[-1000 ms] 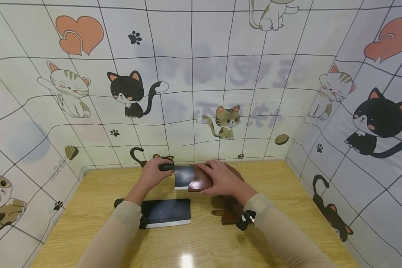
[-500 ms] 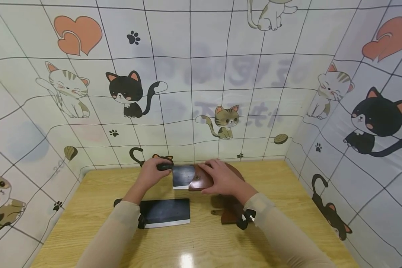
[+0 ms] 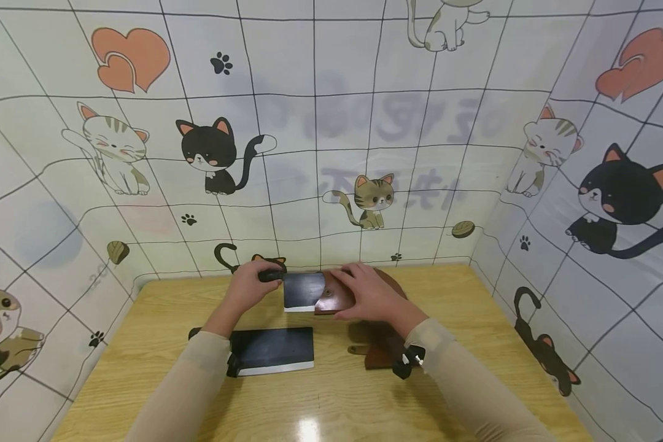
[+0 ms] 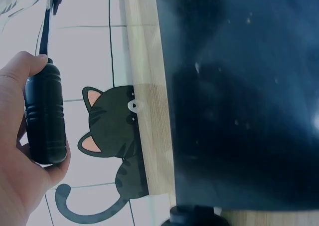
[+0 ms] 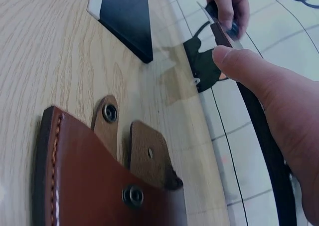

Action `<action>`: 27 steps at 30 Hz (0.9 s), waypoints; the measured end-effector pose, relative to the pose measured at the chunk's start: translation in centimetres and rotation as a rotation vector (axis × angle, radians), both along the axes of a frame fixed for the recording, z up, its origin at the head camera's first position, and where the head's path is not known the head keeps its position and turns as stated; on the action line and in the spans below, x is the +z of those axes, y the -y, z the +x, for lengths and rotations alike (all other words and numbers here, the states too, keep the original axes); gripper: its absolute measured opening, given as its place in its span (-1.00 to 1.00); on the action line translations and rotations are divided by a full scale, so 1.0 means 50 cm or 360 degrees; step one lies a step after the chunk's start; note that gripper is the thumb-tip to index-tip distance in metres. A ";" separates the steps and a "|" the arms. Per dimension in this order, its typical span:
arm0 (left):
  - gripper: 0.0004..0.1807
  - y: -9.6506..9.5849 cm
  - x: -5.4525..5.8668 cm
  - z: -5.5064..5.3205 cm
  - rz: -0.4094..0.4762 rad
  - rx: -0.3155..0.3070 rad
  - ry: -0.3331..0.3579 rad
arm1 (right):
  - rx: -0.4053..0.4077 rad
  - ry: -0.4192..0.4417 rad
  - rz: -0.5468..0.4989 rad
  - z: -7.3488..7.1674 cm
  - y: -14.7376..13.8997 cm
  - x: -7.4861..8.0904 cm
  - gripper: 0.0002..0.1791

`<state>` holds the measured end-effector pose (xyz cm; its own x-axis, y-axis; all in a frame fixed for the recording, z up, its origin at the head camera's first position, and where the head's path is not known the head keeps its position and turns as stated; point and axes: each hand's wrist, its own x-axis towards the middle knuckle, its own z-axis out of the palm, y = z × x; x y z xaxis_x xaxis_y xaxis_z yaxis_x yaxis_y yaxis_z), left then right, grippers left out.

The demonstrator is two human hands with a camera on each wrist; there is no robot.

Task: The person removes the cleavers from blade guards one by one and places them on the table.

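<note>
My left hand (image 3: 248, 287) grips the black ridged handle (image 4: 45, 113) of a cleaver, its thumb at the blade end. The dark blade (image 3: 302, 291) is partly inside a brown leather sheath (image 3: 334, 301), with a bare strip between handle and sheath. Across the sheath lies my right hand (image 3: 371, 294), holding it; in the right wrist view the sheath appears edge-on under the thumb. How much blade is inside is hidden. Nearer me, a second cleaver (image 3: 276, 350) lies on the table below the left forearm, its handle partly covered.
A second brown sheath (image 5: 99, 186) with a snap and strap tabs lies on the wooden table (image 3: 320, 405), partly under the right forearm. White cloth walls (image 3: 287, 209) printed with cats stand along the back and sides.
The sheath in my right hand has shifted slightly right and the held cleaver slightly left, so more of its blade shows between them. The second cleaver and second sheath stay put.
</note>
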<state>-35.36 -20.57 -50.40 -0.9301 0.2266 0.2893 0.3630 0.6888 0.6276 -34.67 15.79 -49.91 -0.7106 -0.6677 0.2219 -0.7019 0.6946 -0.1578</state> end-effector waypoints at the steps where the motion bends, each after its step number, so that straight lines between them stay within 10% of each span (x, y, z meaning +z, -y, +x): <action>1: -0.61 0.003 -0.001 0.000 -0.0008 0.0007 -0.0003 | -0.0005 -0.0002 -0.0001 0.000 -0.003 -0.001 0.25; 27: -0.65 0.017 0.006 0.010 -0.0101 0.0032 -0.0025 | -0.0012 0.0107 0.0025 -0.003 -0.017 -0.003 0.26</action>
